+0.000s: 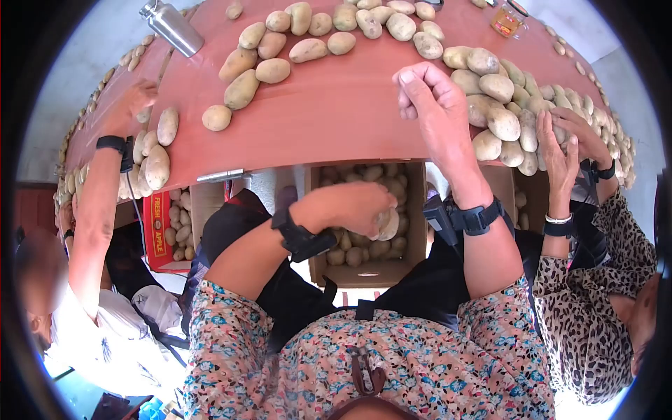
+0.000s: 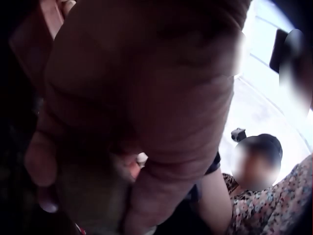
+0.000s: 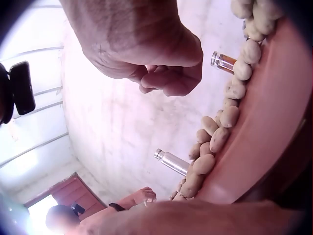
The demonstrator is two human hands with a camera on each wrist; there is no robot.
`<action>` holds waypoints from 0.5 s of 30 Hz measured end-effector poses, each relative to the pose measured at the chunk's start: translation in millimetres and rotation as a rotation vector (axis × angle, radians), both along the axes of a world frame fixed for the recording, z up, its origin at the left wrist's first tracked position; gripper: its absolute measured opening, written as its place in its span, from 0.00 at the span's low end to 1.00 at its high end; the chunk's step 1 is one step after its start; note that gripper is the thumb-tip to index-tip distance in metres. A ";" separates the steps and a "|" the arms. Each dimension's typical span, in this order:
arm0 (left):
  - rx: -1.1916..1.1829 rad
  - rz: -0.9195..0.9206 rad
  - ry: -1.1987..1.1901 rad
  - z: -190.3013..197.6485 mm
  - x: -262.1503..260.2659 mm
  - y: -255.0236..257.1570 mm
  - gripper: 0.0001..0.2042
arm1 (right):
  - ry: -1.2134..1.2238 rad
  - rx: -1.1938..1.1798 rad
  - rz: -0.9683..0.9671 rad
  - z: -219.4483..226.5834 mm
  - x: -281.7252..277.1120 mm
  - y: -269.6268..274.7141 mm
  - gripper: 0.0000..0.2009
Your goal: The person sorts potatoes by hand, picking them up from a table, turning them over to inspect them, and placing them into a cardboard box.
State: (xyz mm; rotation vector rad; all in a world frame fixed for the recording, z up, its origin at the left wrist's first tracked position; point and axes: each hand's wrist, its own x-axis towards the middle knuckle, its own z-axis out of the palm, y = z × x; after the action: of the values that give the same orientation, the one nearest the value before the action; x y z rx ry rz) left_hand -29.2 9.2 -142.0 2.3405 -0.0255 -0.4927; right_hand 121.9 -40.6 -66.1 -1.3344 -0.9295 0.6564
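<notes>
My left hand [image 1: 353,208] grips a pale potato [image 1: 387,224] above an open cardboard box [image 1: 368,276]. Several potatoes [image 1: 355,256] lie inside that box, between my knees. Dark and close in the left wrist view, the left hand [image 2: 142,93] bends its fingers around the potato. My right hand [image 1: 439,105] is raised over the front part of the red table [image 1: 315,112], just left of a potato heap [image 1: 500,105]. Its fingers are loosely curled and hold nothing, as the right wrist view shows of the hand [image 3: 146,49].
More potatoes [image 1: 308,49] lie across the table's far part. A metal bottle [image 1: 172,28] and a glass jar [image 1: 509,19] stand there too. A knife-like tool [image 1: 222,175] lies at the near edge. People work on both sides; a red box [image 1: 159,234] of potatoes stands left.
</notes>
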 end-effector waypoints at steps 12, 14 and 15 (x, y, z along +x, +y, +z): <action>0.328 0.385 -0.260 -49.6 11.1 -27.9 0.26 | -0.057 0.002 0.020 2.7 -2.0 -6.2 0.08; 0.324 0.211 -0.309 -61.8 7.3 -29.4 0.21 | -0.088 0.006 0.016 5.5 -6.6 -6.3 0.08; 0.343 0.229 -0.313 -58.8 7.4 -29.4 0.21 | -0.093 0.023 0.035 7.2 -9.1 -7.0 0.08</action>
State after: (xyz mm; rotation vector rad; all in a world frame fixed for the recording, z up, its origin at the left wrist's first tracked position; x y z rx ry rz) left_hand -21.8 -20.2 -200.8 2.6916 0.1911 -0.0127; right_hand 112.8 -47.5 -58.9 -1.3398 -1.0345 0.6127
